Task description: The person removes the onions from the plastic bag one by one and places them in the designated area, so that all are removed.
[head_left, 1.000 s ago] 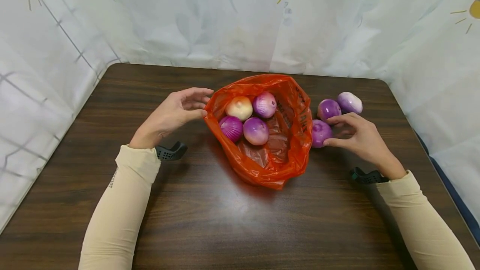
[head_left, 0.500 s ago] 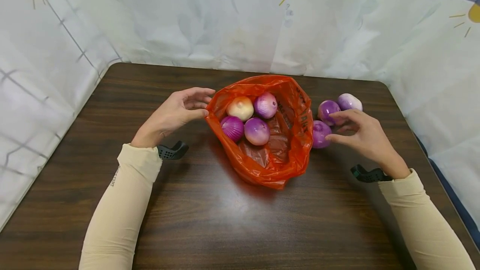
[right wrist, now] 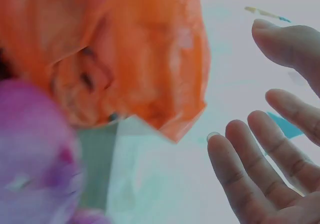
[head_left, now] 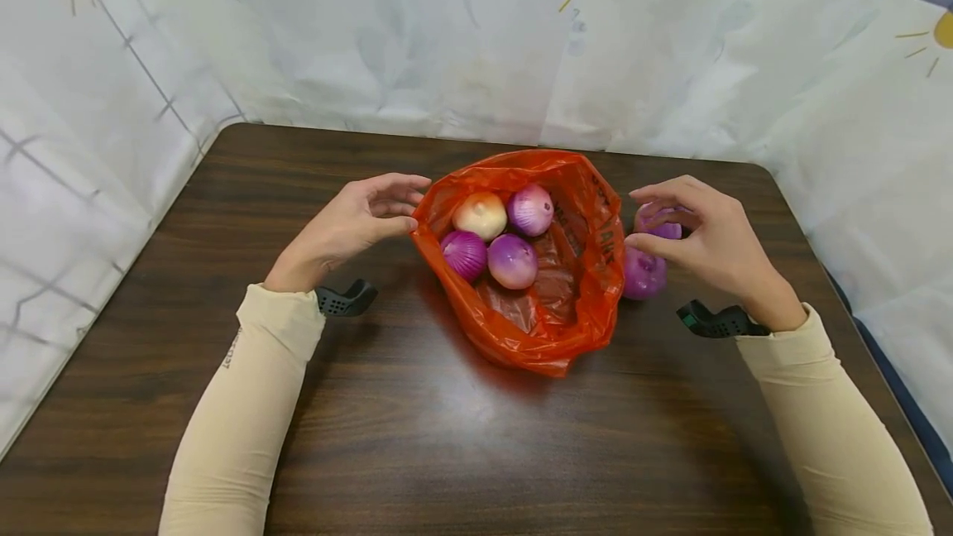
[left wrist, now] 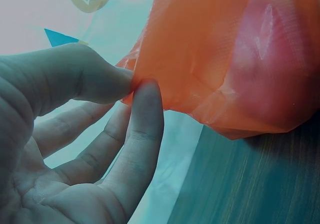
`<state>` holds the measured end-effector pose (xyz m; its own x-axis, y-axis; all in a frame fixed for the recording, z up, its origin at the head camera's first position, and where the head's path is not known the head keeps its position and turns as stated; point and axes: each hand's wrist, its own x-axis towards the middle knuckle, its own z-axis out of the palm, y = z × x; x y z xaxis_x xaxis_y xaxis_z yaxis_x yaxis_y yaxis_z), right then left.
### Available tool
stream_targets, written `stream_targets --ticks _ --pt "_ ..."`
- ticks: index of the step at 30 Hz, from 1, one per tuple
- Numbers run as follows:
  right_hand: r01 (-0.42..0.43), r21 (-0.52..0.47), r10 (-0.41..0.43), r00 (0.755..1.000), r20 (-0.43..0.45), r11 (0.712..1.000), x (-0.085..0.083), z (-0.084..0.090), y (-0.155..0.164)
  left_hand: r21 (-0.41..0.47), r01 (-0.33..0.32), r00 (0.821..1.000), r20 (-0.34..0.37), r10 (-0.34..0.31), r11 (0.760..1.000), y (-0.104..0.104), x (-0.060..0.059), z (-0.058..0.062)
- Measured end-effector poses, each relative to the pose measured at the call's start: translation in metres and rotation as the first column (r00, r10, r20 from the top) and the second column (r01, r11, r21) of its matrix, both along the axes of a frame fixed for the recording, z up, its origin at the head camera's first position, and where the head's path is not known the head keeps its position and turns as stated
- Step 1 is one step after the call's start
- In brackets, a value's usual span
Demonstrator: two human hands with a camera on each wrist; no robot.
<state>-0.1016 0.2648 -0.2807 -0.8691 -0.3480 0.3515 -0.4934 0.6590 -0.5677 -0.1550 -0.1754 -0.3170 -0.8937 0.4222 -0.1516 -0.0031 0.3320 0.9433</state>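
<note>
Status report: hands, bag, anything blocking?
Left hand pinches red plastic bag; right hand empty. Inside: three round purple onions, one round cream onion. Bag mouth unobstructed.

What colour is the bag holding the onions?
The bag is red-orange, clearest in the head view.

A crinkled red-orange plastic bag (head_left: pixel 598 292) gapes near the far edge of the brown table (head_left: pixel 447 461); inside sit a round pale-yellow onion (head_left: pixel 480 216) and three purple onions (head_left: pixel 512 261); two glossy purple onions (head_left: pixel 644 275) lie just rightward.
</note>
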Motion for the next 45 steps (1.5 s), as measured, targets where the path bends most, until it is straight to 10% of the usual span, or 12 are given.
stream_targets --ticks 20,45 --pt "-0.184 -0.131 0.187 0.982 0.016 0.974 -0.031 0.028 -0.069 0.047 0.003 1.000 -0.013 -0.003 0.999 0.002 0.001 -0.003" --pt "-0.320 -0.108 0.336 0.920 0.201 0.941 -0.050 -0.023 -0.102 0.038 0.004 1.000 -0.021 -0.003 0.999 0.003 0.000 -0.003"
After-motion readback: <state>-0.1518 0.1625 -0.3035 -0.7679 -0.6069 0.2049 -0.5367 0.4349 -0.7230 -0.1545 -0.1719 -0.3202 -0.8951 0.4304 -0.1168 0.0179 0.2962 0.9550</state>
